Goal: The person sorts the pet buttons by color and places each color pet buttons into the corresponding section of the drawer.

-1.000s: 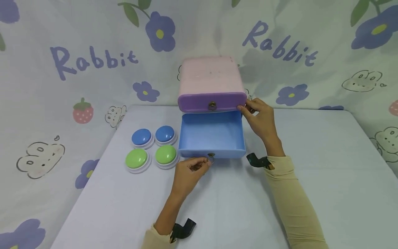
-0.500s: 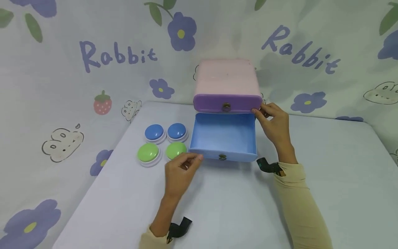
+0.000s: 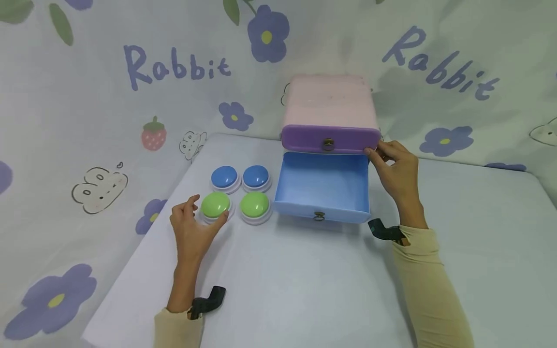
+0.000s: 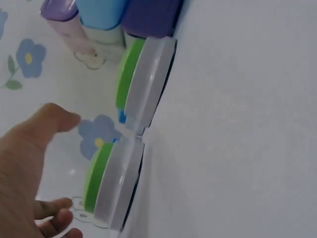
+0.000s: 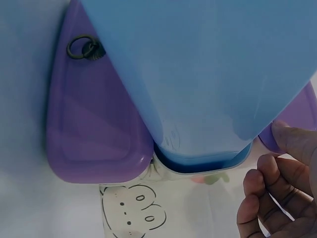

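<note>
"Free room?"
"Into the blue drawer (image 3: pixel 296 210) from above, or across the near bench (image 3: pixel 326 280) to its front."
"Obstacles?"
"Push buttons (image 3: pixel 254 205) crowd the drawer's left, the purple top drawer (image 3: pixel 304 138) its far end, the right fingers (image 3: pixel 393 149) its far right corner."

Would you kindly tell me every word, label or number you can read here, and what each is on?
"Rabbit": on the backdrop, upper left of the chest in the head view.
"Rabbit": on the backdrop, upper right of the chest.
Faint marks on the blue drawer, right wrist view: not legible.
No readable text on the buttons.
</note>
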The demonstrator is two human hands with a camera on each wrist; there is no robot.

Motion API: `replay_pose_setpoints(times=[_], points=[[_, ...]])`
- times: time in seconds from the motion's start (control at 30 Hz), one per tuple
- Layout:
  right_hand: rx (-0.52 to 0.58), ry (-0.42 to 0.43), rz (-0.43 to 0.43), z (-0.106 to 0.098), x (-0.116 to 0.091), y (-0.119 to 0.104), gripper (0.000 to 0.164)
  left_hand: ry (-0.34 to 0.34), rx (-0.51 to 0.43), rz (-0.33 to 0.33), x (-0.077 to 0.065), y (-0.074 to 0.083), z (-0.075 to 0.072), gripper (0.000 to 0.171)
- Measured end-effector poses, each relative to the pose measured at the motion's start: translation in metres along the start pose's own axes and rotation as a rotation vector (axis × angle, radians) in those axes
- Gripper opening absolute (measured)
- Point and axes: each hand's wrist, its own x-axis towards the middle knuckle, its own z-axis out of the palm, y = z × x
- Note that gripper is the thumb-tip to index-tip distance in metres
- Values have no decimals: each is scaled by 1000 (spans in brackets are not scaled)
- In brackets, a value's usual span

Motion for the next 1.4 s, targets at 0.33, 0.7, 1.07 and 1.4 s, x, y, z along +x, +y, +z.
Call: replay_pose_setpoints(times=[0.33,0.7,1.07,1.4], points=[[-11,-1,41,-1,-1,0,41,-94,88,-68,7,-13,9,79],[6,-3,36,0,-1,3,41,-65,105,-82,8,-15,5,79],[44,7,-15,0,3,3,37,-37,-107,2,6,27,-2,70],[24,0,-11,0,0,4,39,-164,-207,178,27,92,1,69]])
